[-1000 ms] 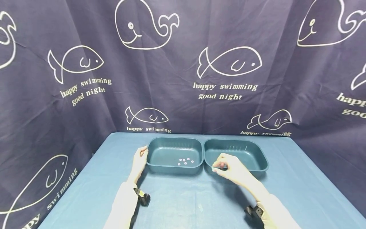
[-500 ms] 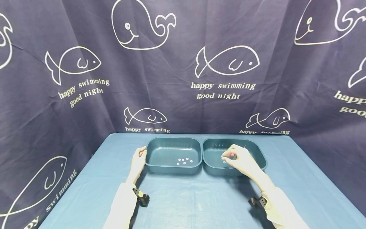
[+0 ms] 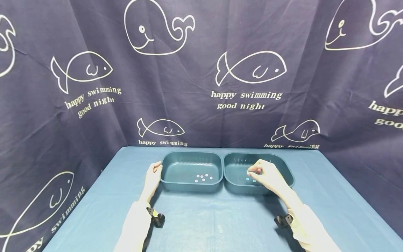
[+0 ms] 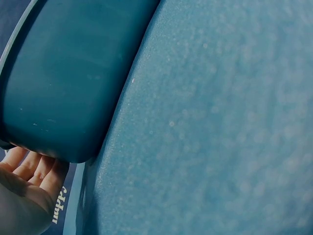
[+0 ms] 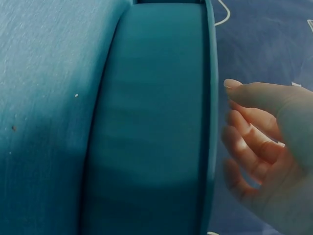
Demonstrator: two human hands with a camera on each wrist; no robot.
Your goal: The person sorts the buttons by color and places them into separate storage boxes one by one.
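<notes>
My left hand (image 3: 153,179) holds the left end of the left teal bin (image 3: 190,186). In the left wrist view its fingers (image 4: 36,169) lie against the bin's end wall, and the thumb is hidden. Inside that bin lie several small pale pink discs (image 3: 203,180) with darker centres, like buttons or beads. Over the right teal bin (image 3: 244,189) is my right hand (image 3: 267,175), its thumb and forefinger pinching a small pale blue disc (image 3: 248,172). Two blue discs (image 3: 247,179) lie on the bin floor below. The right wrist view hides the held disc.
Both bins stand side by side, touching, near the back of a table with a blue cover (image 3: 189,224). A small pale mark (image 3: 220,229) shows on the cover nearer the front. A dark curtain (image 3: 201,77) with fish and whale prints hangs behind and at the sides.
My right hand has moved from the right bin's front rim to over its inside. Blue discs now lie on that bin's floor, first one, then two. The left hand has stayed in place.
</notes>
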